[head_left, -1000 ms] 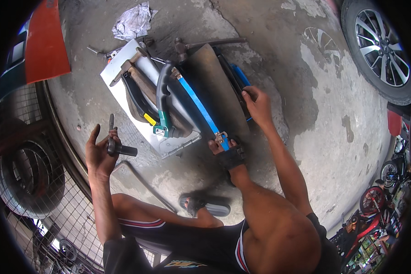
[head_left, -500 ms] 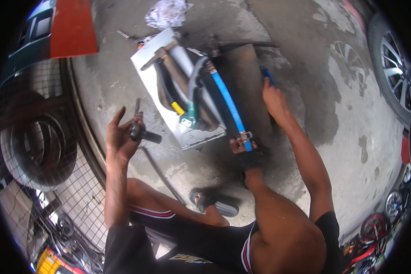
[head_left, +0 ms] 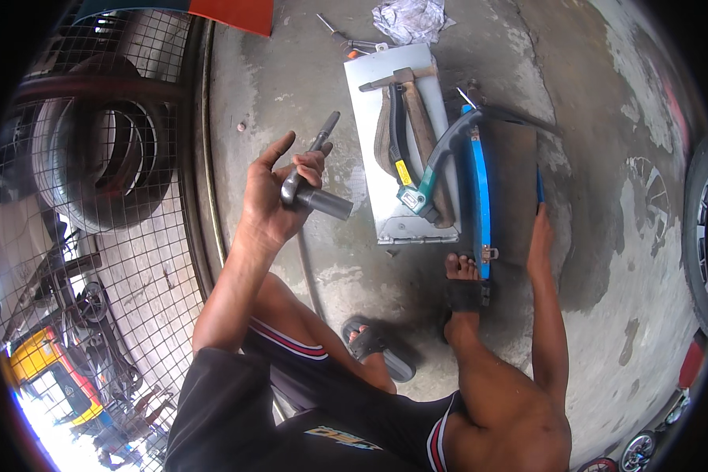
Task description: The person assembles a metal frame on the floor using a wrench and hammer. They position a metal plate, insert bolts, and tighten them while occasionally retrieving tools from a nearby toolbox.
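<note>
A socket wrench (head_left: 295, 190) is held in the left hand (head_left: 271, 200), left of the white panel (head_left: 363, 102). Beyond the panel, the box (head_left: 507, 189) is touched at its right edge by the right hand (head_left: 540, 236); whether gripped cannot be told.

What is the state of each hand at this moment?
Left hand: holding a dark metal tool, thumb spread.
Right hand: at the right edge of the blue-trimmed box; grip cannot be told.

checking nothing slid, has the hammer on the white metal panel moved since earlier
No: against the white metal panel, the hammer keeps its place and direction; the view shifted.
</note>
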{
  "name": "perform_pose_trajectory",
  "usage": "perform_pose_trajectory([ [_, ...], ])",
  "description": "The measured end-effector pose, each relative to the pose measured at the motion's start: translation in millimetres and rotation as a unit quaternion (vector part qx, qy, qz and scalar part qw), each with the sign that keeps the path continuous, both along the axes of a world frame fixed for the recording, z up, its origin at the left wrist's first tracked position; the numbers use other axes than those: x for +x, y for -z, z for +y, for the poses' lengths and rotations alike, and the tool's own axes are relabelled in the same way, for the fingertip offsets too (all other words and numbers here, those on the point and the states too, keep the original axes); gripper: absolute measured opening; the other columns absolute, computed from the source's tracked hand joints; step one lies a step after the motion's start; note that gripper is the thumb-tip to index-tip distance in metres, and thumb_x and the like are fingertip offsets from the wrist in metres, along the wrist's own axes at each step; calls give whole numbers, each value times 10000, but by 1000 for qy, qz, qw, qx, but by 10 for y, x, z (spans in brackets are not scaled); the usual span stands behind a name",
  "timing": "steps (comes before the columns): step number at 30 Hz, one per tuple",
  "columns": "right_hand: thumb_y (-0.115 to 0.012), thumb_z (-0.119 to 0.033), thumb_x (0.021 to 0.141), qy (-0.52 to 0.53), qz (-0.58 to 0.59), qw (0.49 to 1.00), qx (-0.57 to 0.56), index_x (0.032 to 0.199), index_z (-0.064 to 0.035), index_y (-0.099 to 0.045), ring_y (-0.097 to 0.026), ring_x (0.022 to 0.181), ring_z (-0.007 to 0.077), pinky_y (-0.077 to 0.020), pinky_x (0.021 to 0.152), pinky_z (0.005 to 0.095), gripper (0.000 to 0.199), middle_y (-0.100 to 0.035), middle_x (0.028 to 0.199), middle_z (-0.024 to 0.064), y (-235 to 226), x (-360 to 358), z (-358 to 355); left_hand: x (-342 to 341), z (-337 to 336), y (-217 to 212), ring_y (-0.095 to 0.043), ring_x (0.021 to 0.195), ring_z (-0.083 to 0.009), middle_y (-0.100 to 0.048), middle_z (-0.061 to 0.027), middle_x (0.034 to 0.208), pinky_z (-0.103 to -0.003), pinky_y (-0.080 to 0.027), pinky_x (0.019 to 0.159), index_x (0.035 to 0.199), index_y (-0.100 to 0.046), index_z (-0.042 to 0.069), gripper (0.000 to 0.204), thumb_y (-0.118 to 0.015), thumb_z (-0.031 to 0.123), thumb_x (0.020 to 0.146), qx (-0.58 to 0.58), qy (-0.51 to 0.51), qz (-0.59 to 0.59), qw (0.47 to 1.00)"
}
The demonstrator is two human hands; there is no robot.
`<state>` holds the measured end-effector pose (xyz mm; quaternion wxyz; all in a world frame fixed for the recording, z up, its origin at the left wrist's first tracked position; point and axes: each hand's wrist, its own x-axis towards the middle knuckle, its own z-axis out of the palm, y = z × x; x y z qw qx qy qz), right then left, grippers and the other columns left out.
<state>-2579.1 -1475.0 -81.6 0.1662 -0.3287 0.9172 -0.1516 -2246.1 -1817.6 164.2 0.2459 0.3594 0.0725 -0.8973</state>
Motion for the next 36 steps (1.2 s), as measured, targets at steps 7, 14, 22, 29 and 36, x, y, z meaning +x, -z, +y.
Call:
perform_pose_trajectory([
  [7,-599,66,851,-117,-71,984,-115,1466,0,-369,-547,1209,485,-454,1000,507,660,-576,1298,311,-235,-350,-19,-102,189,-256,-666,1037,-275,-610,-227,1116,-327,-570,952,1360,-425,-170,709,-515,433,997,-154,62,-17,986],
  [14,-676,-99,853,-194,-38,972,126,1472,79,-239,-644,965,533,-530,845,564,779,-658,1049,353,-556,-341,-361,-143,328,-376,-677,1006,-276,-637,-242,1143,-340,-559,957,1421,-379,-151,810,-566,473,939,-240,104,-47,964],
  [22,-719,-158,796,-142,9,954,264,1423,36,-343,-693,1009,435,-554,892,522,757,-708,1081,252,-462,-519,-834,-216,374,-596,-682,1034,-292,-647,-232,1178,-364,-564,949,1421,-437,-93,685,-578,375,941,-227,29,22,973],
  [29,-621,-395,848,-154,2,950,271,993,-37,-726,-705,998,402,-552,887,505,400,-723,1041,225,-1237,-467,-416,17,820,-900,-515,1282,-408,-603,-175,1098,-509,-421,1106,1467,-386,-3,653,-558,370,960,-120,-85,25,989],
  [36,-619,-423,842,-56,-79,951,293,1121,-30,-719,-676,1024,443,-544,908,496,492,-716,1016,244,-3762,-84,63,380,1523,-2799,-571,1217,-434,-632,-280,1139,-533,-421,1103,1409,-409,8,540,-506,327,984,-2,-52,-27,998],
])
